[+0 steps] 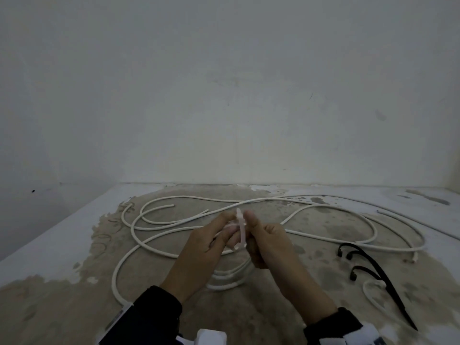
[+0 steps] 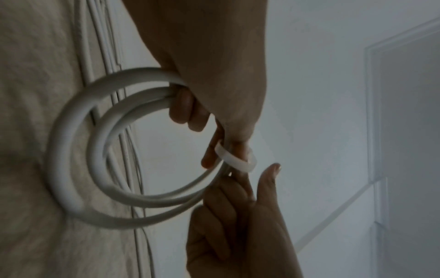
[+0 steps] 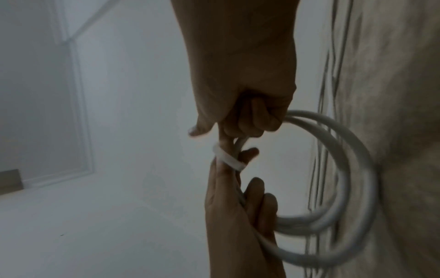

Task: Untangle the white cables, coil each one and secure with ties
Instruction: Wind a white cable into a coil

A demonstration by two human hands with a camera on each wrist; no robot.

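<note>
Both hands are raised over the table and together hold a small coil of white cable [image 1: 227, 277], which hangs below them. In the left wrist view, my left hand [image 2: 204, 143] curls its fingers round the coil [image 2: 71, 150] at the top. My right hand [image 3: 238, 131] grips the same strands in a fist, thumb out. A white tie [image 1: 241, 227] stands between the thumbs. It is looped round the strands [image 2: 235, 159] where the two hands meet [image 3: 226, 159]. Whether the loop is fastened is hidden. More white cable [image 1: 249, 202] lies loose on the table beyond.
The worn table [image 1: 62, 307] meets a pale wall at the back. Its left edge [image 1: 49, 232] runs diagonally. Black ties [image 1: 373, 270] lie at the right, and a thin white tie [image 1: 371, 292] is next to them. A cable end [image 1: 414, 257] rests near them.
</note>
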